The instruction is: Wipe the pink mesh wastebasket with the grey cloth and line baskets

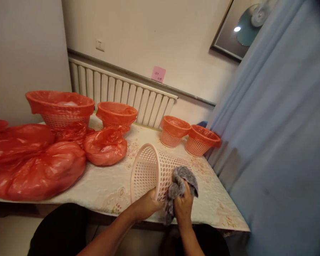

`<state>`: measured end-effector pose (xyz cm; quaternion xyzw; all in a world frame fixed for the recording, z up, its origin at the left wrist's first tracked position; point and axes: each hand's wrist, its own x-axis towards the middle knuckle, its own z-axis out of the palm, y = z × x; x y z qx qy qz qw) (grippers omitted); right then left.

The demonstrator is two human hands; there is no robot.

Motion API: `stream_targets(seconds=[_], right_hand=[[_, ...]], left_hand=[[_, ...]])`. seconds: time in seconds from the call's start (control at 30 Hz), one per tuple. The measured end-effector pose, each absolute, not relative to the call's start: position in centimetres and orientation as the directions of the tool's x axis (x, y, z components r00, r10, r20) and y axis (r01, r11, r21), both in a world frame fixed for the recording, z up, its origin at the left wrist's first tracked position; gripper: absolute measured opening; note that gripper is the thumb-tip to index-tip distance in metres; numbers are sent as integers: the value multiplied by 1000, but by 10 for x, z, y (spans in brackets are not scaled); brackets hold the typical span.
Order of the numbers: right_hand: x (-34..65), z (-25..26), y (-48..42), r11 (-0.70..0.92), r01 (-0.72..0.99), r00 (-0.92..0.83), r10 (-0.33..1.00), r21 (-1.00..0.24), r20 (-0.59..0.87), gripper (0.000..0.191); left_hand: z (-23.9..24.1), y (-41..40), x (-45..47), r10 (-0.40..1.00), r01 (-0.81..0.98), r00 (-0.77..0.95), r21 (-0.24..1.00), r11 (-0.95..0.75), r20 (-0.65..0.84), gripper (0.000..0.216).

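A pale pink lattice basket [149,170] lies on its side near the table's front edge, its mouth turned to the left. My left hand [146,205] grips its rim from below. My right hand [183,208] is closed on a grey cloth [181,179], which is pressed against the basket's outer wall. Part of the cloth hangs down between my two hands.
Several baskets lined with red bags [60,108] [116,115] [174,131] [201,139] stand along the back of the table [109,185]. Filled red plastic bags [40,172] [105,146] lie at the left. A radiator [122,94] runs behind; a blue curtain [277,142] hangs at the right.
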<state>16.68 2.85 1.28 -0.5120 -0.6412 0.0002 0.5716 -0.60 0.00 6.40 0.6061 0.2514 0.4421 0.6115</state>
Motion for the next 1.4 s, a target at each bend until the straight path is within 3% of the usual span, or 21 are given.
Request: stream_targets(seconds=[0.13,0.4,0.57,0.73,0.93,1.07,1.23,1.4], right_hand=[[128,35,7,629,547,-48,683,-553,729,41],[121,97,46,673,554,-132,652,-489,747,48],[133,104,60,599,558,-80,727,-574,682,36],[136,89,52,598,563,-64,719,-570,692,49],[146,80,54,615,567,-92,708,-547,701,55],[182,70,84,505,645,-10,757,-574,654,43],[233,47,99,253,713,279,754,-654,595,32],[213,23,62,325,708,269,696,-627,666,40]], left_hand=[[62,0,-12,809,-129,528,966,-225,259,36],[51,-17,-17,815,93,551,957,-273,179,50],[42,-28,-16,817,78,541,955,-286,201,51],[43,-22,-4,855,28,499,983,-181,144,49],[62,-4,17,889,-311,407,947,-81,210,56],[68,-6,18,869,-407,421,910,-74,260,50],[74,-11,9,843,-339,465,934,-113,271,49],[69,-6,-1,832,-205,498,966,-161,244,48]])
